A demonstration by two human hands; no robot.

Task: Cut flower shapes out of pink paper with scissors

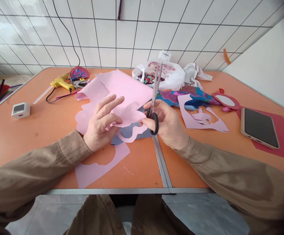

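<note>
My left hand (101, 122) pinches a pink paper cut-out (128, 117) over the orange table (46, 127), thumb underneath and fingers spread on top. My right hand (165, 122) grips black-handled scissors (154, 101), whose blades point up and away and look nearly closed. Its fingertips also touch the right edge of the cut-out. A blue-grey sheet (132, 132) lies under the cut-out. Larger pink sheets (117, 86) lie behind my hands, and a pink offcut (95, 168) lies near the front edge.
A phone (259, 127) rests on red paper (282, 137) at the right. Pink scraps (200, 117), colourful fabric (178, 96), a red mirror (226, 101) and a white plastic bag (167, 75) sit behind. A yellow glue gun (61, 83), keys and a small white device (21, 110) lie at the left.
</note>
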